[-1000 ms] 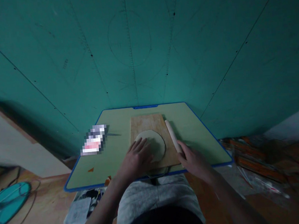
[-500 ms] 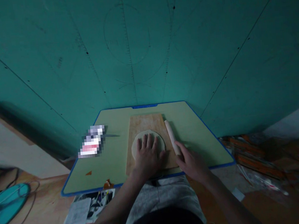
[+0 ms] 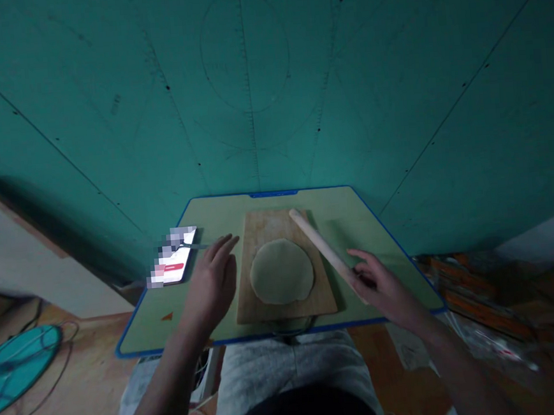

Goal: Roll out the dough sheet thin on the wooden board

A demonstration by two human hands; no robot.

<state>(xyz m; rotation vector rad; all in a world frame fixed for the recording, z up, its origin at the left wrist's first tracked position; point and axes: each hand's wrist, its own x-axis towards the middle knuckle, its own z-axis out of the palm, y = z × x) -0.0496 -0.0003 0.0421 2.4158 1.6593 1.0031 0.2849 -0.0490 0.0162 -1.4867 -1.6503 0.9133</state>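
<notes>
A flat round of rolled dough [image 3: 282, 272] lies on a wooden board [image 3: 264, 221], fully uncovered. My right hand [image 3: 376, 283] grips the near end of a pale wooden rolling pin [image 3: 324, 245]. The pin slants from my hand up and left, its far end over the board's upper right part. Left of the board, my left hand [image 3: 214, 273] hovers with fingers stretched out, holding nothing. Its fingertips come near the board's left edge, just right of a thin utensil [image 3: 196, 245] whose blade or handle is partly hidden.
A phone [image 3: 178, 257] with a lit, partly blurred screen lies on the left of the blue-edged table [image 3: 374, 225]. An orange scrap [image 3: 167, 316] is nearby. The green wall [image 3: 271, 137] stands right behind the table. A round teal stool [image 3: 21, 365] and cables are on the floor.
My left hand has lifted off the dough and moved left. My right hand has taken up the rolling pin from beside the board, swinging its far end left over the board.
</notes>
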